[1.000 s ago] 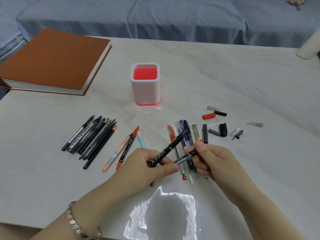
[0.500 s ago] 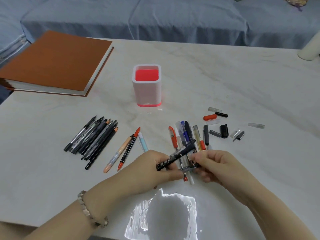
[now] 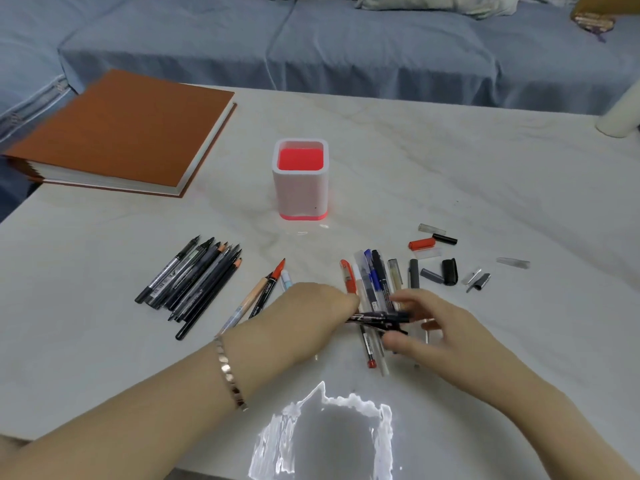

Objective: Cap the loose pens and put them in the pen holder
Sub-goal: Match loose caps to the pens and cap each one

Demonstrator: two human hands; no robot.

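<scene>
Both grips meet on a slim black plastic pen (image 3: 377, 318) above the white marble bench (image 3: 485, 188).
The left grip (image 3: 311, 313) holds the pen level; the right grip (image 3: 433, 327) is at the pen's tip, too blurred to tell its closure.

One wide-angle view, worn on the person's head, faces forward and steeply down over the white marble table (image 3: 467, 174). It is near enough that the left hand (image 3: 311, 313) and right hand (image 3: 436, 327) sit close together just below frame centre. The pen holder (image 3: 300, 188) stands just above centre, while a blue sofa (image 3: 346, 46) spans the top of the frame.
</scene>
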